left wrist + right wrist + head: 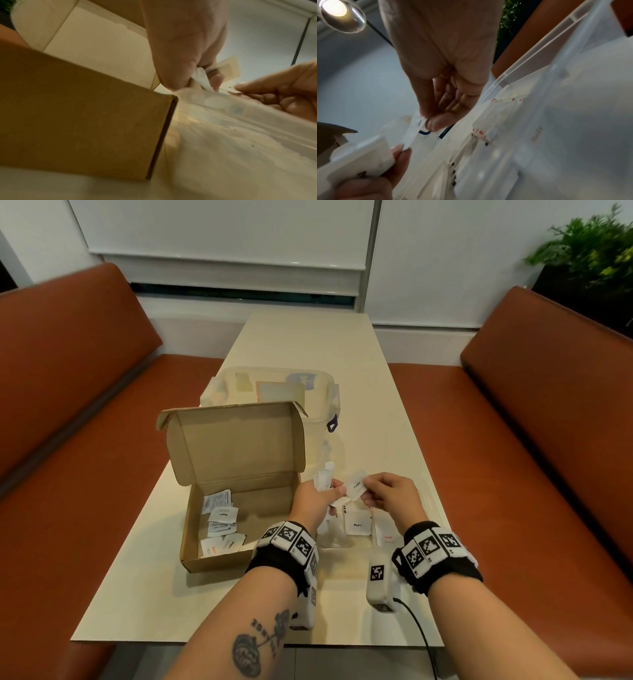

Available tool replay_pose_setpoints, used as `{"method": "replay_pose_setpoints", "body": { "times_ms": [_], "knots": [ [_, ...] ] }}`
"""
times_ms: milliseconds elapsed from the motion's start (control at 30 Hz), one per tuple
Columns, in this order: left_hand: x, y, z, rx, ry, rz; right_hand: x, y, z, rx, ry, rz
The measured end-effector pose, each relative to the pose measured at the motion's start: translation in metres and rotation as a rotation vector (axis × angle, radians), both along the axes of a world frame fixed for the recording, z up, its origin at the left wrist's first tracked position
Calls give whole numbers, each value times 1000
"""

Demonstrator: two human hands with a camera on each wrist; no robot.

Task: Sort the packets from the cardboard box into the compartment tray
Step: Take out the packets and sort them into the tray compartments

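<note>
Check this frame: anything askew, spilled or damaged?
Nothing stands out. The cardboard box sits open with loose packets jumbled inside, as expected mid-sort. The left hand holds a bunch of packets; the right hand pinches a pepper packet above the compartment tray.

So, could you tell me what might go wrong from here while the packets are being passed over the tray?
1. The left hand holds several packets at once while the right hand pinches a pepper packet from them; a loose one could slip and fall into the wrong compartment of the tray.
2. The packets look alike, all small and white, so pepper could be mixed up with salt.
3. The hands work close to the box, so a dropped packet might land back in it.
</note>
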State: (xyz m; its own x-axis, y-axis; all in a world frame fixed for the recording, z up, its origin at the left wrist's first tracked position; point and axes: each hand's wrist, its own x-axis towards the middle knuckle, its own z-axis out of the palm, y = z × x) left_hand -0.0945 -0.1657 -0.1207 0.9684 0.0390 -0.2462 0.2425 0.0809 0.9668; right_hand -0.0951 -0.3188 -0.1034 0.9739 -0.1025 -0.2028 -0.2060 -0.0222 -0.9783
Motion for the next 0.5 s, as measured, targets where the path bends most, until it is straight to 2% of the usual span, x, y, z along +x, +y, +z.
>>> {"method": "replay_pose_setpoints", "body": {
  "times_ms": [67,133,200,300,500],
  "knots": [
    [2,1,-1,23,-13,37,-1,-3,0,-51,16,53],
    [4,2,-1,60,-23,32,-2,-6,0,-220,26,110],
    [4,1,-2,93,-29,-5,0,-7,2,-422,-20,143],
    [4,0,-3,144,-31,-65,2,-5,6,-534,-106,196],
    [7,-1,-2,20,0,105,2,-4,-1,-726,14,281]
  ]
}}
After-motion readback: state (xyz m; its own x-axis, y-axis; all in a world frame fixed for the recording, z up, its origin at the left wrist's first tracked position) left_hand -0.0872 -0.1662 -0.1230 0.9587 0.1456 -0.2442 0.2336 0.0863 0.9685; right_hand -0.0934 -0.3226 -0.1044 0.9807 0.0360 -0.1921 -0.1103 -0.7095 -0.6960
